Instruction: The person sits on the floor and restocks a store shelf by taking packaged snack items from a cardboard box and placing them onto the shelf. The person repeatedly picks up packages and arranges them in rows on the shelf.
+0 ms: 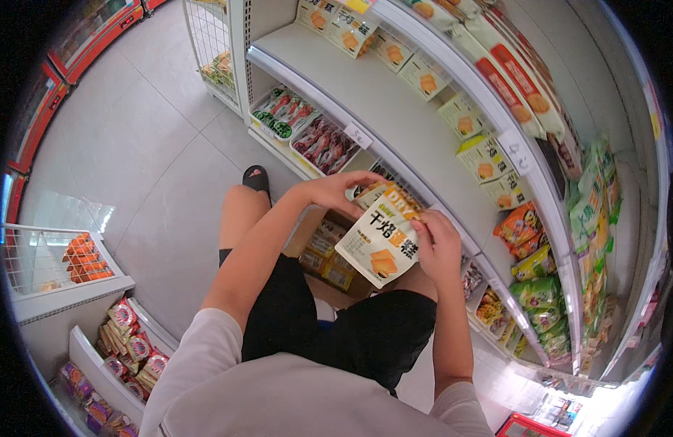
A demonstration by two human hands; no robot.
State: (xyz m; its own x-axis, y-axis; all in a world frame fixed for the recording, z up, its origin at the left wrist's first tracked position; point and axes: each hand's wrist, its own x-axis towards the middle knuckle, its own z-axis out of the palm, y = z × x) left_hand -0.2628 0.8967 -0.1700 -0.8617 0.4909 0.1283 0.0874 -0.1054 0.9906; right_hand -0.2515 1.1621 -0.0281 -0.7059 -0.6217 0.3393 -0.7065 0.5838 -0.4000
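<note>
A cream and yellow snack pouch, printed with writing and a picture of toasted cake slices, is held tilted above my lap. More pouches of like colour are stacked behind it. My left hand curls around the far left end of this bunch, thumb and fingers on opposite sides. With thumb and fingers, my right hand pinches the right edge of the front pouch. Below them, between my legs, stands an open cardboard box with yellow packs inside. The pouches hide part of the box.
In front is a shelf board with a row of matching pouches at its back. Trays of wrapped snacks sit on the lower level. Another shelf unit stands behind at left. Red-framed coolers line the far left.
</note>
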